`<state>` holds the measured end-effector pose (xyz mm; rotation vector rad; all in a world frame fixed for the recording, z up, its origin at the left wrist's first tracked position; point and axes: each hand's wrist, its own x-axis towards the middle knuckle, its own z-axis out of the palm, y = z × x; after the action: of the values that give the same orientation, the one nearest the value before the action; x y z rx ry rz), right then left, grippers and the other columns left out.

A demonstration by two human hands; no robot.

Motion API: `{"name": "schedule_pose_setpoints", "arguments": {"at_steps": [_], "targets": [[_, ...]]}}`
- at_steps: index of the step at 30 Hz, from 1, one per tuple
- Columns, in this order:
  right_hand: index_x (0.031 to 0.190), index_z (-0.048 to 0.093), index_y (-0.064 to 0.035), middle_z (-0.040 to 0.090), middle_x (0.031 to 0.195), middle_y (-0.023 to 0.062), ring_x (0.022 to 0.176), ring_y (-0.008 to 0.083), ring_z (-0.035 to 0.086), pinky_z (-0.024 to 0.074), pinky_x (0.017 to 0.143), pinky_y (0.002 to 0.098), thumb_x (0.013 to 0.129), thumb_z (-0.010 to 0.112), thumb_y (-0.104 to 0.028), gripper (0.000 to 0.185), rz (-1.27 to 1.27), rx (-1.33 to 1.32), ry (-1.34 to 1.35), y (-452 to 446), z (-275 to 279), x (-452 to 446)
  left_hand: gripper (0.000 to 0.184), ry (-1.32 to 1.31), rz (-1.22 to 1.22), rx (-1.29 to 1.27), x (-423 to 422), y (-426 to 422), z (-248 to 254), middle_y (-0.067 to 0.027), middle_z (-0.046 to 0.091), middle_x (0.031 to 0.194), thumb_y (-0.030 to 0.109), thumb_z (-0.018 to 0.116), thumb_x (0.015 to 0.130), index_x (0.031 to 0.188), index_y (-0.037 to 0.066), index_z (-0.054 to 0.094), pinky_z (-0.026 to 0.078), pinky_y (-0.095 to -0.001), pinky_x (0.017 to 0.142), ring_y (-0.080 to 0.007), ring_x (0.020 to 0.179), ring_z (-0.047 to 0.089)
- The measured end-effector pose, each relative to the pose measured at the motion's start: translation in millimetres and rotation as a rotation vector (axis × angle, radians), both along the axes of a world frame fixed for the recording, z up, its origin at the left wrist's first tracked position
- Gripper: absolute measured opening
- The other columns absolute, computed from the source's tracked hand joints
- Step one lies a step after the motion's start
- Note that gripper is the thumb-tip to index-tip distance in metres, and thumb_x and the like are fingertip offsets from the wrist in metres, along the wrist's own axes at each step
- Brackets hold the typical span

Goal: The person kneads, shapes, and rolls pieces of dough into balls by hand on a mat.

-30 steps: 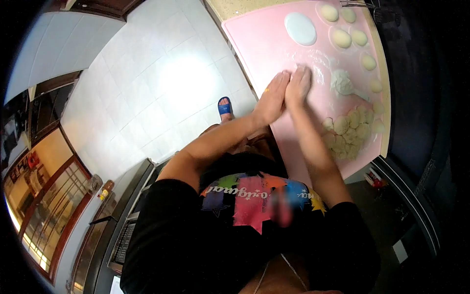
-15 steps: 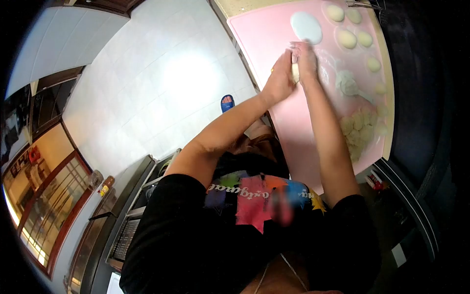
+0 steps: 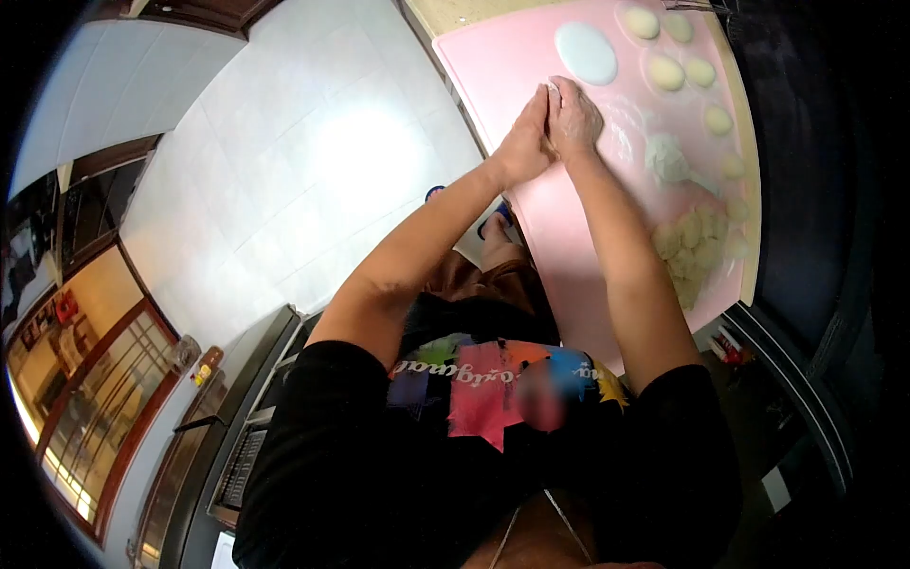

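Pale tiles cover the floor [image 3: 265, 190] of what looks like a kitchen, with a pink pastry mat [image 3: 512, 76] spread beside it. Over the mat, the left hand [image 3: 526, 142] and right hand [image 3: 574, 121] meet palm to palm, fingers drawn together; whether they enclose anything is hidden. Off to the right lies a cluster of flattened dough pieces [image 3: 692, 251]; just beyond the fingertips, a smooth pale disc [image 3: 586, 53]; then a small flour mound [image 3: 667, 161]. Round dough balls [image 3: 666, 72] sit along the mat's far right side. They look light, soft and easily dented, perhaps tacky where unfloured; best cupped low around the sides.
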<state>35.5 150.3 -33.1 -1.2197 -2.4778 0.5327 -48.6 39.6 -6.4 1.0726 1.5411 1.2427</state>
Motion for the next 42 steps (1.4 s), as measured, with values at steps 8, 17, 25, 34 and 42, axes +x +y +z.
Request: {"name": "schedule_pose_setpoints", "arguments": {"at_steps": [8, 17, 25, 34, 42], "targets": [[0.12, 0.058, 0.0023, 0.064, 0.105, 0.0243, 0.1, 0.0395, 0.06, 0.0463, 0.094, 0.0483, 0.099, 0.051, -0.03, 0.039, -0.296, -0.16, 0.334, -50, 1, 24, 0.093, 0.305, 0.047, 0.087, 49, -49, -1, -0.0308, 0.037, 0.148, -0.004, 0.07, 0.072, 0.15, -0.011, 0.02, 0.028, -0.0464, 0.119, -0.0447, 0.139, 0.036], [0.119, 0.061, -0.008, 0.067, 0.116, 0.0182, 0.11, 0.0348, 0.062, 0.0474, 0.092, 0.048, 0.097, 0.055, -0.03, 0.031, -0.013, 0.076, 0.032, -9, -2, -2, 0.072, 0.289, 0.148, -0.125, 2, -34, 11, -0.0257, 0.053, 0.125, 0.008, 0.077, 0.074, 0.14, 0.005, 0.047, 0.046, -0.0451, 0.101, -0.0404, 0.119, 0.052], [0.116, 0.063, -0.0032, 0.064, 0.092, 0.0133, 0.089, 0.0283, 0.062, 0.0495, 0.085, 0.0393, 0.102, 0.048, -0.04, 0.042, -0.308, -0.765, 0.406, -17, 22, 4, 0.056, 0.342, 0.216, -0.17, 29, -38, 16, -0.0208, 0.057, 0.116, 0.006, 0.078, 0.072, 0.124, 0.001, 0.057, 0.048, -0.0438, 0.095, -0.0374, 0.108, 0.054], [0.123, 0.057, -0.0058, 0.064, 0.122, 0.0178, 0.113, 0.0368, 0.06, 0.04, 0.1, 0.0491, 0.098, 0.052, -0.024, 0.031, -0.167, 0.08, 0.121, -34, 1, 2, 0.061, 0.206, 0.176, -0.127, 11, -53, 4, -0.0229, 0.058, 0.119, 0.006, 0.076, 0.074, 0.13, -0.002, 0.053, 0.049, -0.0431, 0.096, -0.0378, 0.114, 0.052], [0.118, 0.064, -0.0061, 0.069, 0.108, 0.0194, 0.099, 0.0357, 0.065, 0.0485, 0.09, 0.0442, 0.101, 0.046, -0.044, 0.045, 0.09, -0.154, -0.103, 11, 18, -15, 0.048, 0.356, 0.222, -0.28, 8, -8, 22, -0.0202, 0.06, 0.116, 0.016, 0.079, 0.074, 0.116, 0.0, 0.063, 0.052, -0.0433, 0.087, -0.0344, 0.101, 0.059]]}}
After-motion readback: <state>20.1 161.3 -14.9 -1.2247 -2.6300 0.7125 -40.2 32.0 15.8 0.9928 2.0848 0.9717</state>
